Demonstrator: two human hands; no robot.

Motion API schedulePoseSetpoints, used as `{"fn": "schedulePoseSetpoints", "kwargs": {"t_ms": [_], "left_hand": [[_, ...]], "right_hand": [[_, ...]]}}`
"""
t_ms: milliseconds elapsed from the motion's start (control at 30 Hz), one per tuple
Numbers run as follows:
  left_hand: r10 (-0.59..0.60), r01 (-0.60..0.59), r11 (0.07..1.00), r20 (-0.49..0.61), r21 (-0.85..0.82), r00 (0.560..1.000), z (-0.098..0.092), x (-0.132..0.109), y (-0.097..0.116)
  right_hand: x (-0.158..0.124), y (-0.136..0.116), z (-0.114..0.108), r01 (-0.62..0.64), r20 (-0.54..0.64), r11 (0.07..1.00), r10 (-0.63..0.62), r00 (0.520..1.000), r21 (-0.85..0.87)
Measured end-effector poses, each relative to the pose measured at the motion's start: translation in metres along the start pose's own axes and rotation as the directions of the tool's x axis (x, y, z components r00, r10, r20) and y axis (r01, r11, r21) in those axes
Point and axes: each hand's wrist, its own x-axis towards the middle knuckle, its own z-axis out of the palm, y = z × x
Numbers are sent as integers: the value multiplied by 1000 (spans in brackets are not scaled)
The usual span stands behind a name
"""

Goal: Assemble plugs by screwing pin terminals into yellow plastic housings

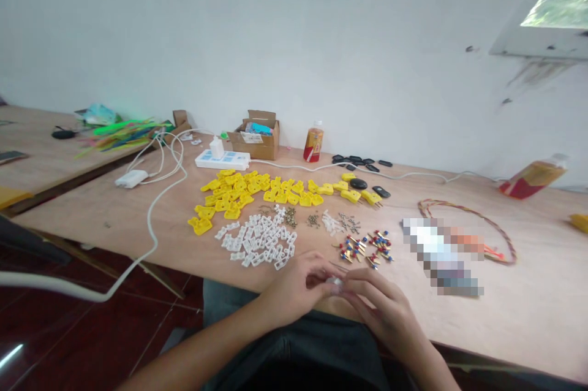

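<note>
At the table's front edge, my left hand [301, 284] and my right hand [383, 302] meet, fingertips pinched together on a small white plastic piece [337, 281]. Most of that piece is hidden by the fingers. A thin dark pin or wire [339, 266] shows just above the fingertips; I cannot tell which hand it touches. Beyond my left hand lies a heap of white plastic inserts [260, 241]. Loose brass pins with red and blue ends [353, 248] are scattered beyond my right hand. Yellow plug shells [229, 192] spread farther back.
Small piles of screws [290, 217] and white sleeves [331, 222] lie mid-table. Behind stand a power strip [223, 160], a cardboard box [261, 144] and a bottle [313, 143]. A white cable [151, 225] crosses the left side. A twisted cord [493, 225] and a blurred-out item [436, 256] lie right.
</note>
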Motion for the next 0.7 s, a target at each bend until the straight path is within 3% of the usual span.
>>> {"fn": "schedulePoseSetpoints", "kwargs": {"t_ms": [267, 700], "left_hand": [[-29, 29, 999, 11, 18, 1000, -1, 1, 1], [20, -20, 996, 6, 91, 1000, 1, 1, 2]], "right_hand": [[2, -1, 7, -33, 60, 997, 37, 998, -66], [-1, -2, 6, -35, 47, 999, 36, 998, -17]]}}
